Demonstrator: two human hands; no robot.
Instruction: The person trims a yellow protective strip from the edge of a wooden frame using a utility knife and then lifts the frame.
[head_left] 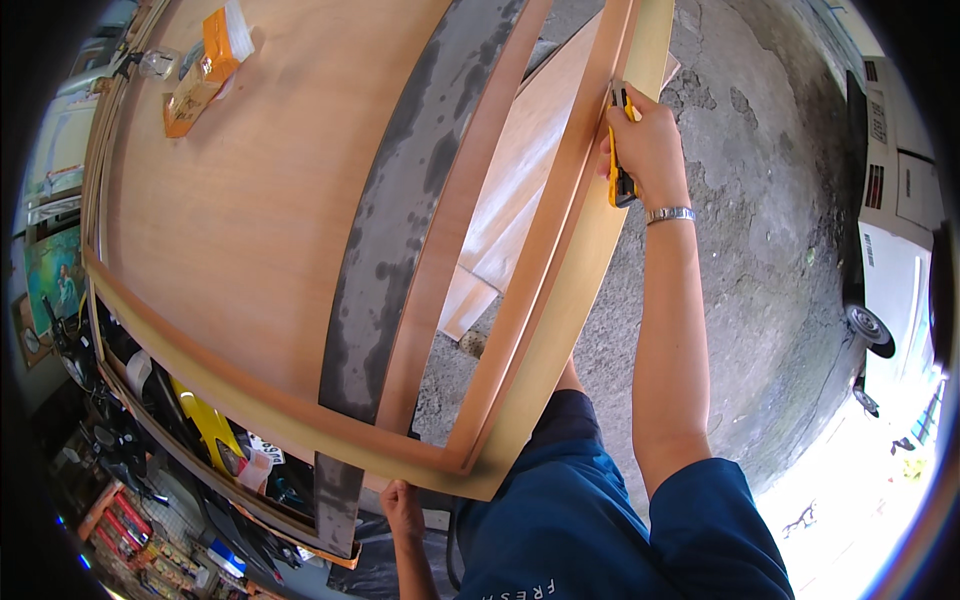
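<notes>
My right hand (648, 150) is closed around a yellow and black utility knife (622, 150), pressed along the right rail of a large wooden frame (545, 255). The knife points away from me, its silver tip end near the rail's inner face; whether the blade is out is too small to tell. At the frame's near edge, close to the corner, my left hand (403, 512) is curled against the rim with its fingers partly hidden. A long dark grey strip with blotches (405, 190) lies left of the narrow opening and passes under the near rail.
An orange and white carton (205, 75) lies on the broad brown panel (250, 220). Wooden boards (520, 200) show through the frame's opening. Cracked concrete floor (760, 250) stretches to the right, toward a white vehicle (895, 270). A yellow motorcycle part (210, 425) and shelves are at the left.
</notes>
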